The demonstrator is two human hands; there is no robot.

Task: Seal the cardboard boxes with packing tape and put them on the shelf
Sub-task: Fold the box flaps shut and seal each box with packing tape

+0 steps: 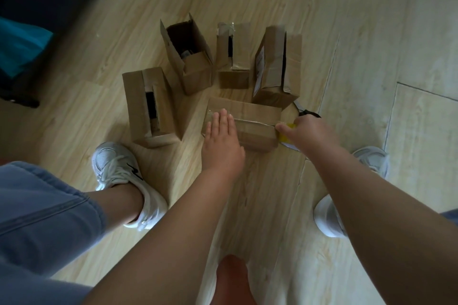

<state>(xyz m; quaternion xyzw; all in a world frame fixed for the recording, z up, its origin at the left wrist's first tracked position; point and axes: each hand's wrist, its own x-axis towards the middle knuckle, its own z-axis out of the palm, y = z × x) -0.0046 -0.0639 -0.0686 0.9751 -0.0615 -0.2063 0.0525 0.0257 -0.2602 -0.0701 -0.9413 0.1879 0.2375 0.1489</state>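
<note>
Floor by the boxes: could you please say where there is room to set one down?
Bare floor lies right of the rightmost box, past the scissors, and beyond the far row. Crowded between boxes and at the taped box, where left hand and right hand work.

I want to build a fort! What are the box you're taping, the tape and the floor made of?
The closed box looks like plain brown cardboard: matte, with creased edges. The tape strip along its seam seems to be clear plastic film, glossy, with the cardboard showing through. The floor looks like pale wood planks with grain lines, possibly laminate.
</note>
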